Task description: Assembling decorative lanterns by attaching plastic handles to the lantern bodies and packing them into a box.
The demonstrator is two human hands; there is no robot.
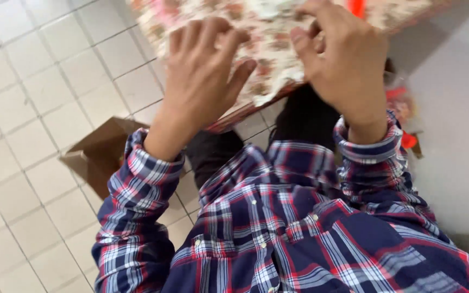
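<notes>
Left hand [202,70] spread flat on floral cloth [270,51], pinning it to table. Right hand [343,59] curled, pinching cloth, what else unclear. Cardboard box [101,154] on floor below left wrist.

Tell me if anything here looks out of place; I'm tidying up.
A brown cardboard box lies tipped on the tiled floor beside the table with the flowered cloth, flaps open. Nothing looks spilled.

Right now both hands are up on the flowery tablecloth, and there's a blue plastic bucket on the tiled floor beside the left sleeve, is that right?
Not quite. Both the left hand and the right hand are on the flowery tablecloth, but the thing on the tiled floor beside the left sleeve is a brown cardboard box, not a blue plastic bucket. The head view shows it.
</notes>
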